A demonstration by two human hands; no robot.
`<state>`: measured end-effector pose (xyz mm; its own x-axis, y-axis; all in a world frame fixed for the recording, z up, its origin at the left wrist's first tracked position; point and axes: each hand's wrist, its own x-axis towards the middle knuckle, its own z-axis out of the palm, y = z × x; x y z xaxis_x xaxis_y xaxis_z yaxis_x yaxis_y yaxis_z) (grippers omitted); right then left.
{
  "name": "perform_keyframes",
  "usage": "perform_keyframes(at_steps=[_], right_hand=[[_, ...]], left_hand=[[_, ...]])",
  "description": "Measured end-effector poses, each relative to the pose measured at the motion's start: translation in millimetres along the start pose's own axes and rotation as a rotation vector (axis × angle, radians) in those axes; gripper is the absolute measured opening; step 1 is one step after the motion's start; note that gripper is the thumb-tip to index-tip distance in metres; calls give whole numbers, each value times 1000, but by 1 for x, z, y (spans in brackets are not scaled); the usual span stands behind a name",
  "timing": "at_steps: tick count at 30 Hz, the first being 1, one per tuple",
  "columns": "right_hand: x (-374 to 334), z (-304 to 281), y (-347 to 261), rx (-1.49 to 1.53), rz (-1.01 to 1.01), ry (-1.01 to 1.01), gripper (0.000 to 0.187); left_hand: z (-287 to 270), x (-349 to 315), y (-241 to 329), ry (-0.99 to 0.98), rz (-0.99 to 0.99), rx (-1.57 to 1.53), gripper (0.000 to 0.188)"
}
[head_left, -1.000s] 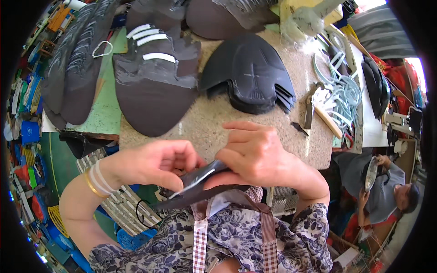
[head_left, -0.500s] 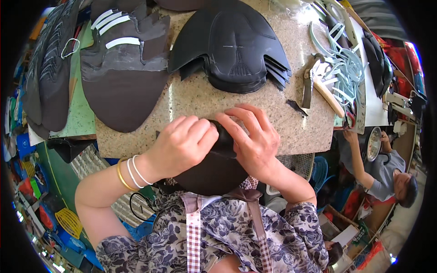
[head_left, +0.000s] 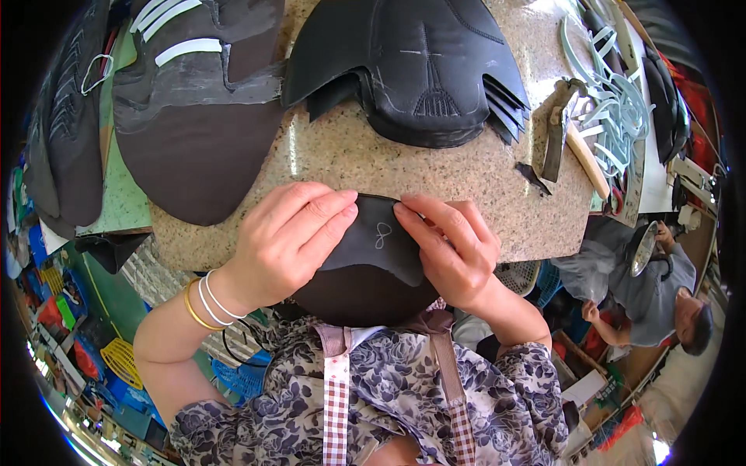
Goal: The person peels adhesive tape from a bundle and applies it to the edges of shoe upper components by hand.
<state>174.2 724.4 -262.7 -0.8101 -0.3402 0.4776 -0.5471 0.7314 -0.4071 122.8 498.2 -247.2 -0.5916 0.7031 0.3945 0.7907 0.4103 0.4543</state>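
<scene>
Between my hands is a black leather shoe-upper piece [head_left: 365,291], smooth along its top band, with a pale handwritten mark and a darker, matte rounded lower part. My left hand [head_left: 291,233] pinches its far edge near the left end. The right end of that edge is pinched by the thumb and fingers of my right hand [head_left: 458,252]. The piece hangs at the table's near edge, in front of my apron [head_left: 336,404]. Just beyond lies a stack of black stitched leather uppers [head_left: 427,70] on the speckled stone tabletop [head_left: 326,155].
Dark uppers with white strips [head_left: 194,155] lie left, beside another overlapping pile [head_left: 66,132]. At right are a wooden-handled hammer [head_left: 583,151], a leather scrap [head_left: 533,179] and tangled pale-blue strips [head_left: 614,124]. A co-worker [head_left: 653,287] sits at far right holding a round metal object.
My hands have moved apart along the piece's far edge, and its marked smooth band now shows between them. The table things sit slightly farther out in view. The co-worker's near hand has lowered.
</scene>
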Motion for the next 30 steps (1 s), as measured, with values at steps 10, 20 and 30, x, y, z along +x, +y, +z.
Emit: perform_keyframes(at_steps=[10,20,30], right_hand=[[8,-23,16,-19,-107,-199,45],[-5,-39,-5,-154,-349,-910,88],[94,-61,48,495,363,209,25]], left_hand=[[1,0,19,-91,42,179,35],[-17,-16,38,-457,-112,254,46],[-91,-2,-152,23,-367,500,42]])
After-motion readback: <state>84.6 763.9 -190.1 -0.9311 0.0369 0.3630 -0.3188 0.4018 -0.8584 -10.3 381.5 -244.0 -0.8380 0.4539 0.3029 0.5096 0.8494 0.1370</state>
